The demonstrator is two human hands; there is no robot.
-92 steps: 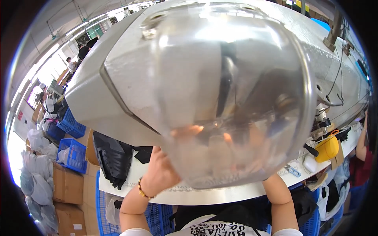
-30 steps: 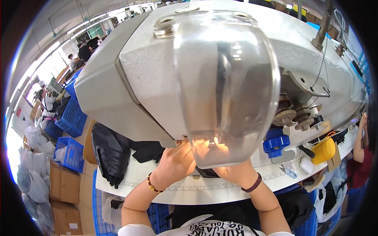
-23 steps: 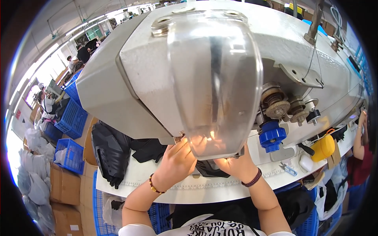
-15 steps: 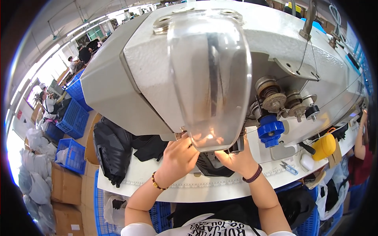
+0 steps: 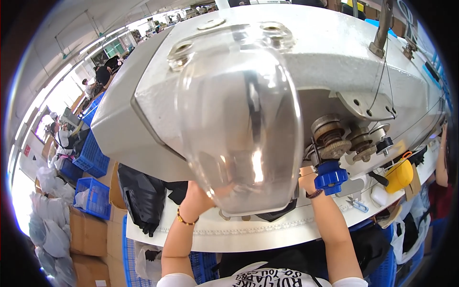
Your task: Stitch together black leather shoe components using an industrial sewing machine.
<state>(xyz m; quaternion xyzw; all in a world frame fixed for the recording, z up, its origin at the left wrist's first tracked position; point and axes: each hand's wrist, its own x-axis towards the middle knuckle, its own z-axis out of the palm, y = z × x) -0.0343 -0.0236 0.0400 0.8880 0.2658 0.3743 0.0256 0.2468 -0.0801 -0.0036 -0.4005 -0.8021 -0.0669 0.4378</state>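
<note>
A large white sewing machine [image 5: 119, 119] fills the middle of the view, with a clear plastic guard [image 5: 239, 143] in front. My left hand [image 5: 197, 197] reaches in behind the guard's lower left edge. Its fingers are blurred through the plastic, so their grip cannot be made out. On the other side, my right hand [image 5: 306, 179] is at the guard's right edge, left of a blue knob [image 5: 331, 178], mostly hidden by machine parts. Between the hands, part of a black fabric piece [image 5: 278, 212] shows below the guard on the white table [image 5: 215, 240].
Black pieces [image 5: 141, 196] lie on the table's left. Thread snips [image 5: 357, 204] and a yellow container [image 5: 399, 175] are at the right. Blue crates [image 5: 92, 196], cardboard boxes [image 5: 89, 232] and plastic bags stand on the left floor. Other people work at far left; another person's arm [image 5: 442, 158] is at far right.
The view has shifted, and the guard appears larger and lower. Both hands have gone further behind it and the machine parts, hiding more of their fingers. Less of the black fabric piece shows.
</note>
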